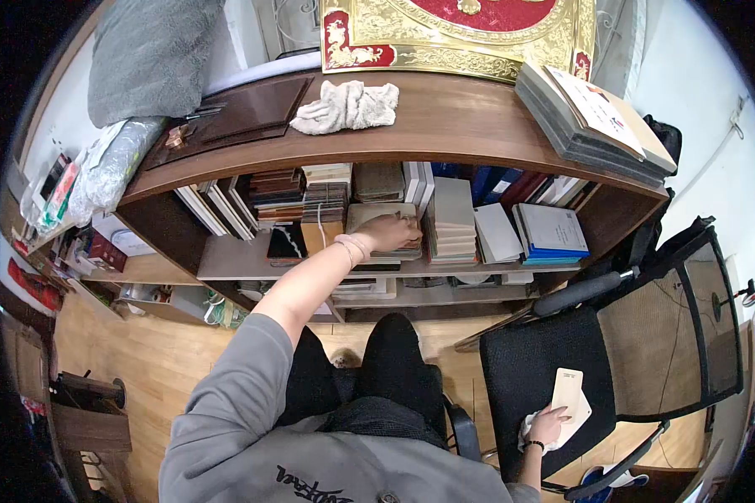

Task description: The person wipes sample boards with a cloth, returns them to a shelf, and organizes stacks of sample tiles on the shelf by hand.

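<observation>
grey sleeve (pixel 236 373) leads to the left hand (pixel 386 232) on shelved books (pixel 409 252), right hand (pixel 548 425) over a cream panel (pixel 568 387) on the chair (pixel 518 360), neither grip clear; sorting seems underway, likely calling for a firm pinch.

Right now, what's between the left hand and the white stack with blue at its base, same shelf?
Head view: right of the left hand, a pale book-like stack, then a white slab, then the blue-based stack.

Brown bookcase (pixel 453 126) is pretty packed: crumpled white cloth (pixel 346 107) and dark panels (pixel 247 113) up top, book-like stacks (pixel 455 205) crammed on the shelf (pixel 226 262) below.
</observation>
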Available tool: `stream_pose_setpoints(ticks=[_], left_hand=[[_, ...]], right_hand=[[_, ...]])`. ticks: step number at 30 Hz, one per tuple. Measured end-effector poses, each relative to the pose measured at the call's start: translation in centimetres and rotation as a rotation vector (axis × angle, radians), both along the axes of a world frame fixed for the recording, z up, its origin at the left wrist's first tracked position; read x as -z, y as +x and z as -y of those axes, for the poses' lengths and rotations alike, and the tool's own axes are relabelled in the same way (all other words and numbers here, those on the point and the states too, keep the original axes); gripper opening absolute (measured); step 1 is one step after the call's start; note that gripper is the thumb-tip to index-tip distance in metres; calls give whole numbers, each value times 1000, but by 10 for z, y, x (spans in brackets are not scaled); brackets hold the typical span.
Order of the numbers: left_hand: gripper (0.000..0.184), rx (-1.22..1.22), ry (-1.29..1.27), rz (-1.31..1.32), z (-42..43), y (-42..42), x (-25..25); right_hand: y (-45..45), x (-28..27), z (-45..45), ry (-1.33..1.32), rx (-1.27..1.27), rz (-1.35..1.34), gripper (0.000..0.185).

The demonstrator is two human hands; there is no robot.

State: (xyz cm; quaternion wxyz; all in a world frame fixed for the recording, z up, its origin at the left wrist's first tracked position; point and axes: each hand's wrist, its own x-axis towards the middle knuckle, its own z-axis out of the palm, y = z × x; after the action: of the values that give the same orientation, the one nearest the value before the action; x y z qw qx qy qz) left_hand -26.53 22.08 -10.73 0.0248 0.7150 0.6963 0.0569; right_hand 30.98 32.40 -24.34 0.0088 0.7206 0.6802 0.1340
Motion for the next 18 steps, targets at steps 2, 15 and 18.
stream_pose_setpoints(ticks=[2, 15, 18], left_hand=[[26, -7, -50, 13, 1, 2, -5], [57, -52, -147, -179, -1, 12, -42], [63, -31, -208, -139, -6, 13, -44]], right_hand=[[0, -2, 1, 8, -7, -1, 51], [-2, -3, 1, -10, -4, 31, 50], [2, 4, -1, 0, -4, 30, 50]])
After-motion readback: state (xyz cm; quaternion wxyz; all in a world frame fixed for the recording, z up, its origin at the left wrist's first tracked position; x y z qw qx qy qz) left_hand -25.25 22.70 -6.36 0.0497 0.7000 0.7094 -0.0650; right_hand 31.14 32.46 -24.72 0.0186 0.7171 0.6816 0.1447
